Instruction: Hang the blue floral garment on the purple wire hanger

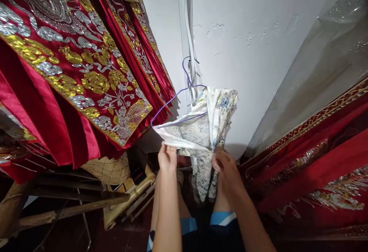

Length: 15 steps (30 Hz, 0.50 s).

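A white floral garment (198,129) hangs partly on a purple wire hanger (169,101), whose hook catches on a nail at the wall. Its right shoulder covers the hanger's right arm, while the left arm of the hanger is mostly bare. My left hand (167,156) pinches the pale edge of the garment below the hanger's left end. At the garment's right side, my right hand (225,163) has its fingers curled on the cloth near the front. The lower part of the garment droops between my hands toward the floor.
Red cloth with gold and silver sequins (94,79) hangs at the left. More red decorated cloth (316,167) is at the right behind clear plastic. A wooden and bamboo chair (135,194) stands lower left. A white strap (189,25) runs down the white wall (258,45).
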Each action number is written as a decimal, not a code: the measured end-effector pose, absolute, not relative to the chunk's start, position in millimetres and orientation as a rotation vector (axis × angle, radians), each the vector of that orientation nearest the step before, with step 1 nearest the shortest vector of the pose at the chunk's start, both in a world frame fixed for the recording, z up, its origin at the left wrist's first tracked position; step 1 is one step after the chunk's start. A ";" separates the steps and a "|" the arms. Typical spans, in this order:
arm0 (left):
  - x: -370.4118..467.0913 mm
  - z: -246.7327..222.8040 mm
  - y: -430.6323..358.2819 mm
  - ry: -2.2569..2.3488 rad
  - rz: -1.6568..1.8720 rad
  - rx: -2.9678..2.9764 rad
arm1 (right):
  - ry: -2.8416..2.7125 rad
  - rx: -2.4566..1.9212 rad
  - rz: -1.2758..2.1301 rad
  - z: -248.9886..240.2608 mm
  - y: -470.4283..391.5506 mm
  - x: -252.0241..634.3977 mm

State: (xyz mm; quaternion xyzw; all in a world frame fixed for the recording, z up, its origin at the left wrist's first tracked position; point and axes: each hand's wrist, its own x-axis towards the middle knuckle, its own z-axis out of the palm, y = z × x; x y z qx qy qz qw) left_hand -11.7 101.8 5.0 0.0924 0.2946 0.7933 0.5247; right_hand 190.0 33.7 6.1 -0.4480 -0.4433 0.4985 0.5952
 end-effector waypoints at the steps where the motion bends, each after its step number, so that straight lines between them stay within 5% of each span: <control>1: -3.7 -1.8 94.8 0.724 1.876 0.205 | -0.987 -1.038 1.155 -1.7 29.6 196.8; 10: 47.9 0.1 40.1 0.812 1.741 0.755 | -1.359 -1.272 1.088 -26.4 22.1 227.8; 15: 77.8 28.4 10.1 1.039 1.620 1.441 | -1.432 -0.957 1.197 -4.2 8.9 197.0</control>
